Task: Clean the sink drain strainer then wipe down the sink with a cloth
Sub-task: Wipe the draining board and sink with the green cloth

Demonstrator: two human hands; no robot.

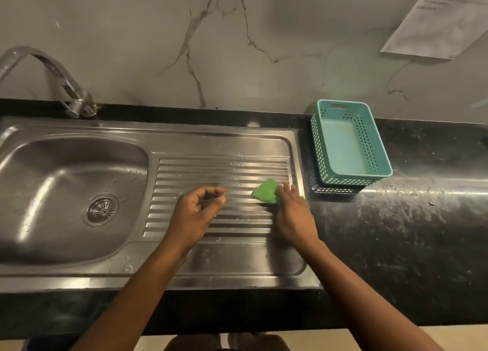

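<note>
A steel sink (31,253) fills the left of the head view, with a round drain strainer (101,209) seated in the bottom of its basin. To the right lies the ribbed drainboard (221,171). A small crumpled green cloth (266,192) rests on the drainboard's right side. My right hand (293,213) lies flat with its fingertips touching the cloth's right edge. My left hand (198,210) hovers over the middle of the drainboard, fingers curled loosely, holding nothing.
A curved steel tap (66,86) stands at the sink's back left. A teal plastic basket (348,142) sits on a dark one on the black counter (409,232) at the right. A marble wall with a taped paper sheet (435,18) rises behind.
</note>
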